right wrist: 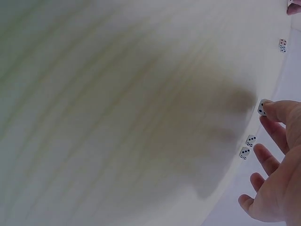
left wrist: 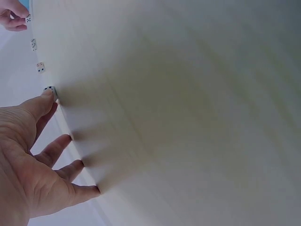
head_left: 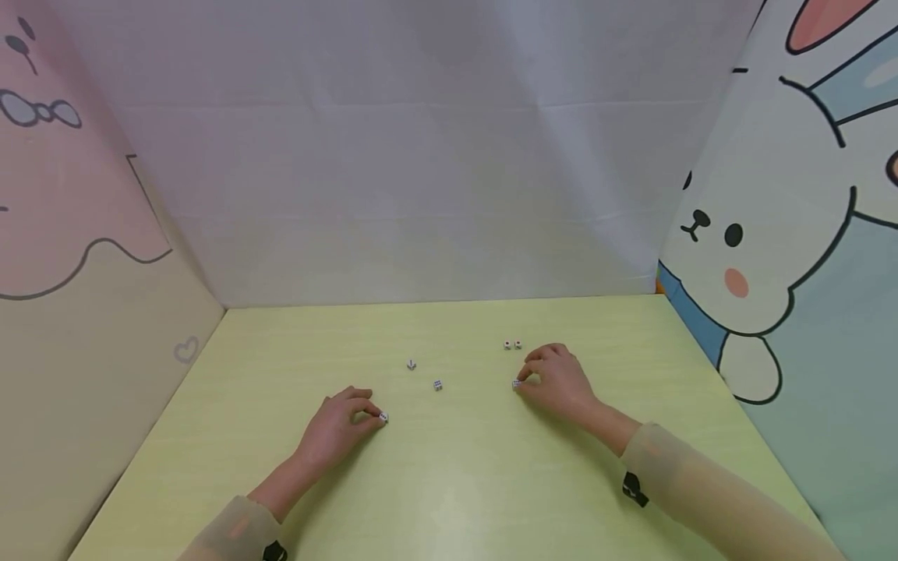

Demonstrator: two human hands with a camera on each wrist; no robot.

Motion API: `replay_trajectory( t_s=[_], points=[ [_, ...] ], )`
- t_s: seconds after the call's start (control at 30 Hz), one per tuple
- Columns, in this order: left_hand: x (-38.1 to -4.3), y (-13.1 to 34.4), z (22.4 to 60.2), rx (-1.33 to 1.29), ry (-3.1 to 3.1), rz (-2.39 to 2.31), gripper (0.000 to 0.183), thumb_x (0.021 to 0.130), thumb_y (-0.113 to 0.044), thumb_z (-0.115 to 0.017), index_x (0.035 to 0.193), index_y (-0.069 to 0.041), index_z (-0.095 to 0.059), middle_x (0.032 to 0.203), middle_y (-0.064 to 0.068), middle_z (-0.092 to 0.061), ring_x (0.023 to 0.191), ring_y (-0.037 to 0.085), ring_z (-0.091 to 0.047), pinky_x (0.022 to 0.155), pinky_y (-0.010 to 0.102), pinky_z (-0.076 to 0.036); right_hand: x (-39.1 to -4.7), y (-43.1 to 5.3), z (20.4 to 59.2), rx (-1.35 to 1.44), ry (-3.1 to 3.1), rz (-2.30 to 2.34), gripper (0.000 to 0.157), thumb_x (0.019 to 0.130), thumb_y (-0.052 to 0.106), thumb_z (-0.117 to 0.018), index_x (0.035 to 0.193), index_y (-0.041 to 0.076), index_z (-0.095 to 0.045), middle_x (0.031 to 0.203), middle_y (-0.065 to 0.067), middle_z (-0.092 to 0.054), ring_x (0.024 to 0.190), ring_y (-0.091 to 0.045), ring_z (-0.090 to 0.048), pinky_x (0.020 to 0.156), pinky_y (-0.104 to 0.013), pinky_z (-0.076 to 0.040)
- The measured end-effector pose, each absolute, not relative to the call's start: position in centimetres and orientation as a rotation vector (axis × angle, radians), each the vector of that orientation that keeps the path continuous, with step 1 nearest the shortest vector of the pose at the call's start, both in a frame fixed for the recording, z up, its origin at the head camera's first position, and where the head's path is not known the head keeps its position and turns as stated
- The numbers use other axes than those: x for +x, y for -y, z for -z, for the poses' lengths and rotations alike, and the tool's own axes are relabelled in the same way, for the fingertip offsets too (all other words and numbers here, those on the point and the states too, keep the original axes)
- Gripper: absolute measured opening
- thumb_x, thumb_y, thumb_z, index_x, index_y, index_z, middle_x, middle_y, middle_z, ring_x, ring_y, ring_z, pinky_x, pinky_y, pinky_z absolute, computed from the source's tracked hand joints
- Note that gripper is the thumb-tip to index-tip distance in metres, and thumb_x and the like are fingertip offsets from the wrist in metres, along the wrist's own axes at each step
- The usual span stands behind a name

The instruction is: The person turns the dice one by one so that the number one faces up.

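Observation:
My left hand (head_left: pixel 339 428) pinches a small white die (head_left: pixel 383 418) between thumb and forefinger at the table's left middle. In the left wrist view this die (left wrist: pixel 51 91) shows dark pips at the thumb tip, and the other fingertips reach down to the tabletop. Farther right, my right hand (head_left: pixel 559 383) pinches another white die (head_left: pixel 516 383), also seen as a die (right wrist: pixel 262 108) in the right wrist view. Between the hands lie two loose dice, one die (head_left: pixel 438 385) nearer and one die (head_left: pixel 411 365) farther back. Beyond the right fingertips, a die (head_left: pixel 507 345) sits beside another die (head_left: pixel 517 344).
The pale yellow wooden table (head_left: pixel 449 483) ends at a white cloth backdrop (head_left: pixel 435 195). A pink and cream panel (head_left: pixel 84 351) rises on the left, and a panel with a cartoon rabbit (head_left: pixel 772 257) on the right.

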State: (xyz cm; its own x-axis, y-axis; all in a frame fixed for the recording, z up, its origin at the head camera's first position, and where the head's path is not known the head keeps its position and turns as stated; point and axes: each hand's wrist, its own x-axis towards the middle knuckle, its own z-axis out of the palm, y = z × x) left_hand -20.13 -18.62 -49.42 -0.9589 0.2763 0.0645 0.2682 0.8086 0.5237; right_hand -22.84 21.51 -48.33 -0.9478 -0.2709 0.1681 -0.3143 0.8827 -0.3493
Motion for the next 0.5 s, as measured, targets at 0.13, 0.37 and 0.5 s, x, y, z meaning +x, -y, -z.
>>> replay_trajectory(
  t_s=[0.13,0.37,0.5],
  points=[
    [-20.12,18.60,49.41,0.450,-2.972,-0.854,0.010,0.091,-0.029,-0.080,0.089,-0.019,-0.078,0.136,0.013,-0.064,0.136,0.040,-0.050,0.114,0.072,-0.022,-22.72,-21.44,48.53,0.460,2.940,-0.564,0.009,0.087,0.031,-0.082,0.087,0.023,-0.079,0.120,-0.008,-0.066,0.124,-0.039,-0.049,0.104,-0.058,-0.042],
    [-20.08,18.54,49.35,0.443,-2.969,-0.852,0.011,0.090,-0.030,-0.080,0.089,-0.019,-0.077,0.135,0.013,-0.064,0.136,0.040,-0.050,0.114,0.072,-0.022,-22.64,-21.54,48.93,0.472,2.928,-0.549,0.009,0.087,0.032,-0.083,0.087,0.024,-0.079,0.117,-0.005,-0.067,0.122,-0.038,-0.049,0.102,-0.056,-0.044],
    [-20.12,18.49,49.35,0.440,-2.968,-0.852,0.012,0.090,-0.030,-0.080,0.089,-0.019,-0.078,0.135,0.013,-0.064,0.136,0.040,-0.051,0.114,0.072,-0.022,-22.61,-21.63,48.92,0.469,2.923,-0.558,0.009,0.087,0.032,-0.083,0.087,0.024,-0.079,0.117,-0.005,-0.067,0.122,-0.037,-0.050,0.102,-0.056,-0.044]
  ],
)
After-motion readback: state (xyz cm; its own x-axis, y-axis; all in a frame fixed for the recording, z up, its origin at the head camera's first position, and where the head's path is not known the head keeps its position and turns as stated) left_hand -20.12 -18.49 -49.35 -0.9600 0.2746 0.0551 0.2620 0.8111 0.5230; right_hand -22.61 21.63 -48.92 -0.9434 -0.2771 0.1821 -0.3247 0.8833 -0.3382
